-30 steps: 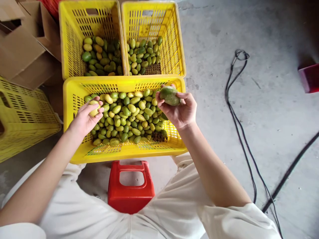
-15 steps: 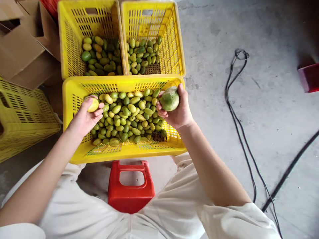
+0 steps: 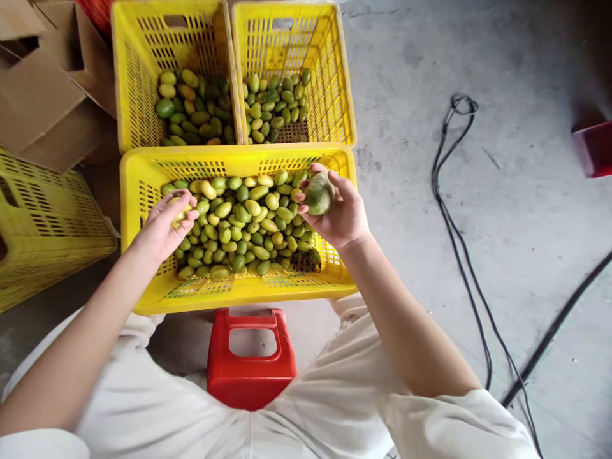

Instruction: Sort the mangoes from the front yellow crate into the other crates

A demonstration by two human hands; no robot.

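Bare grey concrete floor (image 3: 430,57), stained and scuffed, under flat, even light. Black cables (image 3: 459,210) looping and trailing across it on the right, one thicker cable (image 3: 559,325) running diagonally toward the lower right. A red object (image 3: 595,148) cut off at the right edge. Flattened brown cardboard boxes (image 3: 43,95) piled at upper left, with an overturned yellow crate (image 3: 43,229) lying below them. A red plastic stool (image 3: 251,363) at bottom centre.

Yellow crates (image 3: 143,293), green fruit (image 3: 319,193), red stool (image 3: 248,376)
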